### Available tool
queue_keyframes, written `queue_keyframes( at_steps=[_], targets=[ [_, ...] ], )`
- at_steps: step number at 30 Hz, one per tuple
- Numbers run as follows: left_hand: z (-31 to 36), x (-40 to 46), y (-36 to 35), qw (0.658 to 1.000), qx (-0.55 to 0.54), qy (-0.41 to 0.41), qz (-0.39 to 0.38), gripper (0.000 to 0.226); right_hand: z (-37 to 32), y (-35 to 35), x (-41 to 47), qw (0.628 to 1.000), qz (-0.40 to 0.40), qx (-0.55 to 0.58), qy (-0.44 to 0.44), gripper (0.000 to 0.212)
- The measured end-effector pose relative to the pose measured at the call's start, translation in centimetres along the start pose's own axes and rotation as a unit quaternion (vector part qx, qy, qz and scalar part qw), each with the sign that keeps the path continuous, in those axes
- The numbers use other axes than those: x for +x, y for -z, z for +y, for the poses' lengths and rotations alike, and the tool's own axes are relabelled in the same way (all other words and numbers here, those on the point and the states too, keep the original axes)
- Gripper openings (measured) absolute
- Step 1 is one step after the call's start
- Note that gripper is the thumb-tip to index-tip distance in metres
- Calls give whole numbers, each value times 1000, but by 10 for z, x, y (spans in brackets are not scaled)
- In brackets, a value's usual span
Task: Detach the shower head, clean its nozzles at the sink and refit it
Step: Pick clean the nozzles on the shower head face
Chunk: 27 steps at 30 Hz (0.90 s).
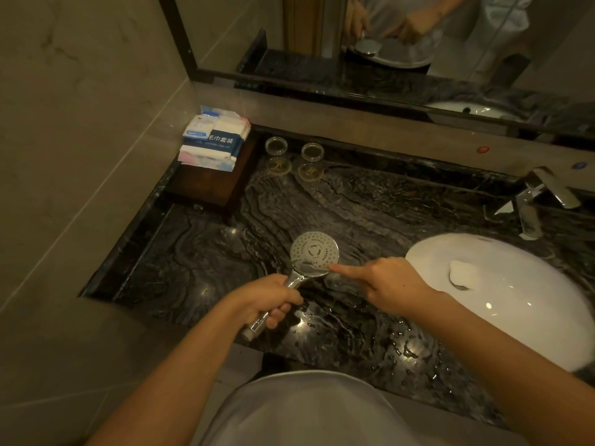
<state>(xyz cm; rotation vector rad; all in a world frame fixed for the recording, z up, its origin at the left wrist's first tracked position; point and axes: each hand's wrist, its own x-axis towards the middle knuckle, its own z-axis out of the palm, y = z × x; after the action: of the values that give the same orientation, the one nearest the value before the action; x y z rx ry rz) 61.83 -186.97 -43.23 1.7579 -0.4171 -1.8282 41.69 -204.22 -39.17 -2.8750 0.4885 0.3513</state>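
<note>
The left hand (269, 297) is closed in a fist around a chrome handle, knuckles up, and its forearm comes from the lower left. The right hand (383, 283) reaches from the right, its index finger stretched straight to the left, the other fingers curled under.

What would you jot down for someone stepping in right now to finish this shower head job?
Left hand grips the shower head by its chrome handle, nozzle face up, over the black marble counter.
Right hand points its index finger at the lower edge of the nozzle face.
Done: head is detached, no hose on it.
Left: clean the nozzles at the sink on the right, faucet not running, then refit.
</note>
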Motion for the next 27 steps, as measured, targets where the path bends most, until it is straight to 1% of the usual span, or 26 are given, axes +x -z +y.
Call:
queue_keyframes(
  at_steps=[3,7,9,11,14,17,20,24,27],
  targets=[
    [-3,3,-8,1000,21,6,-9,18,-4,2,10,1000,0,-21,17,69],
    [-4,4,-6,1000,4,-2,-18,20,-2,9,15,998,12,-36,47,61],
    [-5,4,-4,1000,15,-4,-19,19,5,13,10,998,18,-40,50,57],
    [-6,6,-7,1000,26,-3,-15,18,5,14,11,997,18,-50,51,58],
    [-8,9,-12,999,28,2,-22,18,-1,13,18,996,14,-64,59,66],
    [-13,9,-6,999,31,-1,-25,18,3,19,12,996,27,-68,56,61],
    [-13,10,-6,999,39,2,-17,18,7,19,9,996,33,-69,47,60],
    [-12,11,-13,998,50,2,-25,17,-1,9,15,994,27,-82,63,64],
    [-16,9,-6,999,44,1,-18,17,7,9,8,995,29,-69,61,55]
  ],
)
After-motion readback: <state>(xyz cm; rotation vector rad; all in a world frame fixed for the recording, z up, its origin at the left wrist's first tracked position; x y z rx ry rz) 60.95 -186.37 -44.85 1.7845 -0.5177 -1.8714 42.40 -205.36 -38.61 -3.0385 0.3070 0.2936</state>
